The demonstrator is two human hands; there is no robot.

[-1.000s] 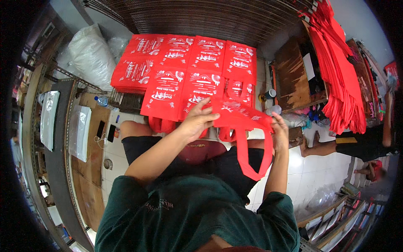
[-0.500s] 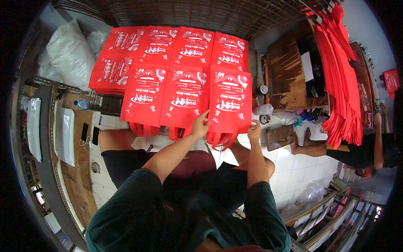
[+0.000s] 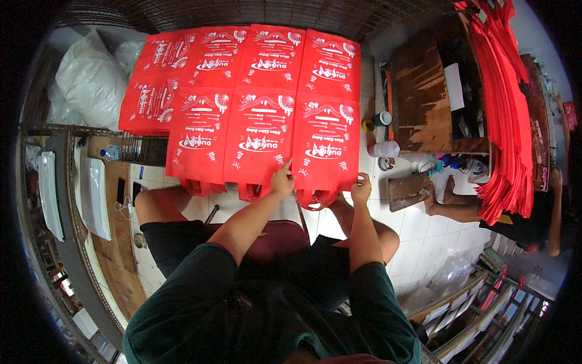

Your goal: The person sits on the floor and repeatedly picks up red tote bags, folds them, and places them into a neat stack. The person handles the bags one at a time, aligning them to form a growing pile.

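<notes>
A red tote bag [image 3: 325, 136] with white print lies flat at the near right end of two rows of matching bags. My left hand [image 3: 282, 181] pinches its lower left corner, next to the neighbouring red bag [image 3: 262, 136]. At the lower right corner, the thumb and fingers of my right hand [image 3: 362, 188] close on the edge. Red handles [image 3: 316, 199] hang down between my hands, over the near side. Exactly how much fabric each hand grips is hidden by the fingers.
Dark wire racking [image 3: 242, 13] spans the far side. A white plastic sack [image 3: 91, 82] stands far left. To the right are a jar [image 3: 382, 119], a worn wooden box [image 3: 421, 97] and a hanging bundle of red bags [image 3: 503, 121]. Another person's arm [image 3: 555, 212] shows at far right.
The near right bag has gone from slightly askew to flat and lined up with its neighbours. Both hands stay at its lower corners. The whole view has shifted a little.
</notes>
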